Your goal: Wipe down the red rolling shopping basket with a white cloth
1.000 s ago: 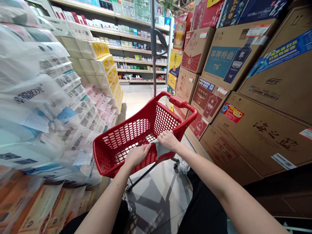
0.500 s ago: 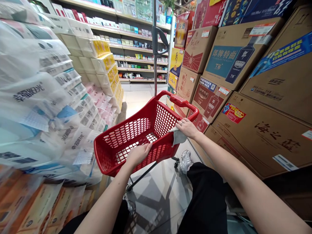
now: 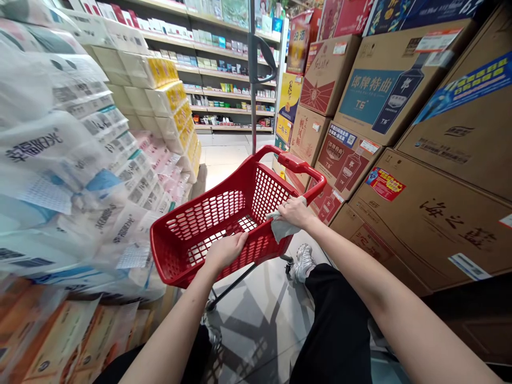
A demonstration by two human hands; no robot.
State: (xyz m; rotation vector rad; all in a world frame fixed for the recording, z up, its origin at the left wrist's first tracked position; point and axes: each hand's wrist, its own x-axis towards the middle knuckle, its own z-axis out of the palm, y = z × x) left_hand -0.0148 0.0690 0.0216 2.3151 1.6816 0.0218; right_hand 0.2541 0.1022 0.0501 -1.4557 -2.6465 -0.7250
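A red plastic shopping basket [image 3: 188,234] on a wheeled frame stands tilted in the aisle in front of me, with nothing in it. My left hand [image 3: 224,250] is closed over its near rim. My right hand [image 3: 295,211] presses a grey cloth [image 3: 281,228] against the basket's right rim, just below the red handle [image 3: 299,166]. Its fingers are curled around the cloth.
Wrapped tissue packs [image 3: 60,160] are stacked high on the left. Brown cardboard liquor cartons [image 3: 420,213] are piled along the right. Shelves of goods [image 3: 224,80] cross the far end of the aisle. A grey pole [image 3: 252,69] rises behind the basket. My shoe [image 3: 302,261] rests on the tiled floor.
My right hand slid the cloth from the near rim beside my left hand up along the right rim toward the handle, then slightly back. My left hand kept its grip.
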